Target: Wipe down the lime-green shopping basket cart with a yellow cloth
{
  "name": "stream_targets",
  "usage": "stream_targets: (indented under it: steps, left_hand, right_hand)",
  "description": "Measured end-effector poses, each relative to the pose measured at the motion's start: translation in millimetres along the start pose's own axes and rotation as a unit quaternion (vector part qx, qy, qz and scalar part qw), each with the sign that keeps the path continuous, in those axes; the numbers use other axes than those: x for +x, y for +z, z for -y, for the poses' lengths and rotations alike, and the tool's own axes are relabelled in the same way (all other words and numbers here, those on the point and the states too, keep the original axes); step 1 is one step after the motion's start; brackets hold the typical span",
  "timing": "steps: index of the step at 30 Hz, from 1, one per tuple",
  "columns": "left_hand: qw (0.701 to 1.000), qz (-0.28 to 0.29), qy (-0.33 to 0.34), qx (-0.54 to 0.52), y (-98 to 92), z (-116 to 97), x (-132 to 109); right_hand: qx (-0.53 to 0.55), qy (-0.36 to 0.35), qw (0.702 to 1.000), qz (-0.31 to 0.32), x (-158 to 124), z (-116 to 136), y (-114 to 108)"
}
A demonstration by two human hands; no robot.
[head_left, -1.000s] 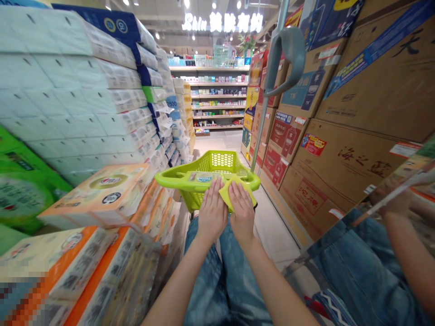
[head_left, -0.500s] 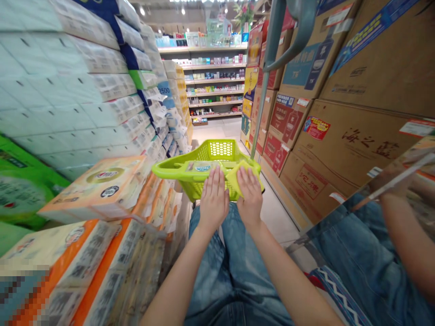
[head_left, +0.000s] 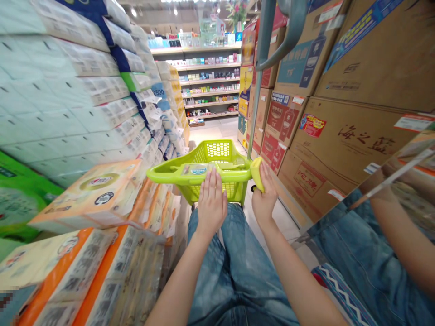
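A lime-green plastic shopping basket (head_left: 190, 176) with a perforated far wall stands in front of my knees. On its near rim, by a clear label panel, my left hand (head_left: 212, 197) lies flat, fingers stretched out. My right hand (head_left: 267, 192) is at the basket's right corner, its fingers curled around a folded yellow cloth (head_left: 257, 174). The cloth is against or just beside the rim corner; I cannot tell if they touch. A thin metal pole with a grey handle (head_left: 283, 56) rises at that corner.
Packs of tissue paper (head_left: 91, 188) are stacked high on the left. Cardboard cartons (head_left: 340, 113) line the right, with a reflective panel (head_left: 384, 217) close by my right arm. Shelves of small goods (head_left: 210, 79) stand at the aisle's far end.
My right hand has moved right with the yellow cloth, from flat on the rim to the corner, and the cloth is now bunched. My left hand stays on the rim.
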State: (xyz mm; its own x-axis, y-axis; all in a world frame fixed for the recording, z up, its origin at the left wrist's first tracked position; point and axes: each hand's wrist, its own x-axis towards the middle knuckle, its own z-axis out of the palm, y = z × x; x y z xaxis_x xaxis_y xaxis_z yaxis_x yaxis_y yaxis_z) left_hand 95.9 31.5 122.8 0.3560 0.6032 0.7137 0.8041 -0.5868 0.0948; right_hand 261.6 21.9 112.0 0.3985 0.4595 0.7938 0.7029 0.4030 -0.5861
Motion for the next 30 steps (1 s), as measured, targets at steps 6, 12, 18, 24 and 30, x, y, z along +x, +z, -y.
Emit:
stream_targets:
  steps: [6, 12, 18, 24, 30]
  left_hand:
    - [1.0, -0.005, 0.002, -0.011, -0.6, 2.8, -2.5]
    - [1.0, 0.0, 0.012, 0.002, -1.7, 3.9, -1.5]
    - [1.0, -0.009, 0.004, -0.003, 1.7, 1.6, -1.2]
    - [1.0, -0.01, 0.001, -0.004, 1.9, 2.0, -2.3]
    - [1.0, -0.001, 0.01, -0.003, 0.1, 3.6, -2.6]
  right_hand:
    - [-0.055, -0.153, 0.981, 0.103, -30.1, 41.2, 20.7]
    - [-0.048, -0.155, 0.984, 0.071, -18.2, 14.9, 7.3]
    - [0.014, 0.048, 0.998, -0.034, 7.6, -8.3, 0.0]
    - [-0.039, -0.046, 0.998, 0.025, -9.5, 27.4, 14.7]
    - [-0.068, -0.162, 0.979, 0.106, -26.6, 43.8, 21.7]
